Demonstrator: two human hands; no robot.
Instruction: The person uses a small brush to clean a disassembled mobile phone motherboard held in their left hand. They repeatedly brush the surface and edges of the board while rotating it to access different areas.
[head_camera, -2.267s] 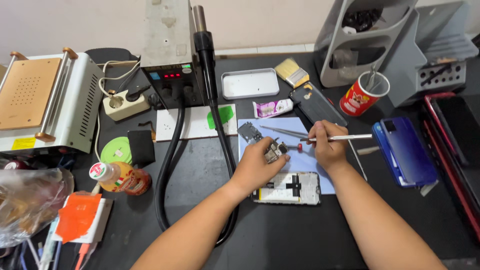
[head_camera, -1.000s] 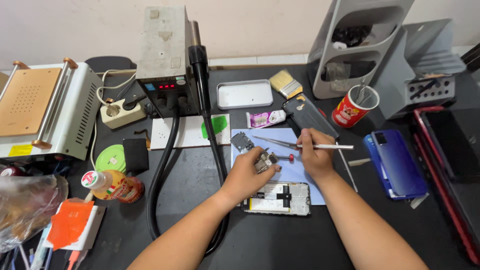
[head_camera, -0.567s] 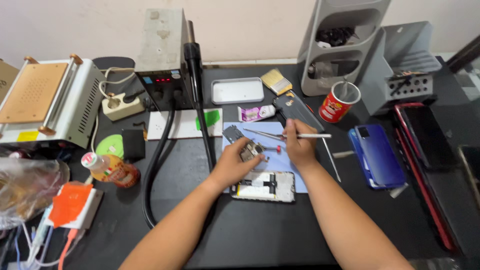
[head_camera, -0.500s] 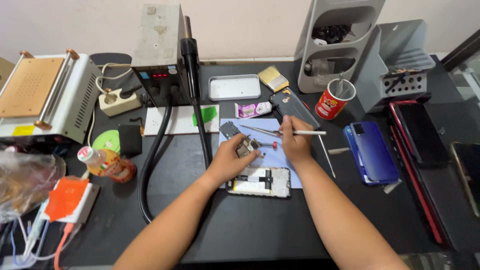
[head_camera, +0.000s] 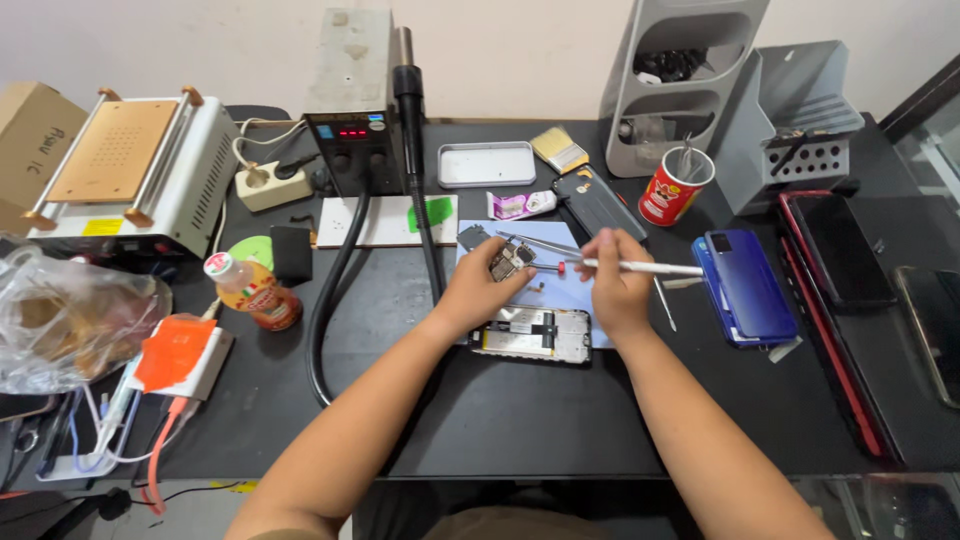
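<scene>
- A small circuit board (head_camera: 508, 262), dark with metal shields and uneven edges, lies pinched in the left hand's fingers (head_camera: 520, 275), tilted slightly, over the upper part of a pale blue work mat (head_camera: 565, 285).
- A slim white-handled tool (head_camera: 640, 267) lies nearly level in the right hand's fingers (head_camera: 598, 245); its red collar and tip point left toward the board, and its handle runs out to the right past the hand.
- An opened phone (head_camera: 533, 334), back removed with its inner parts and frame exposed, lies flat and lengthwise on the lower edge of the mat, just below both hands, on the black tabletop (head_camera: 500, 420).
</scene>
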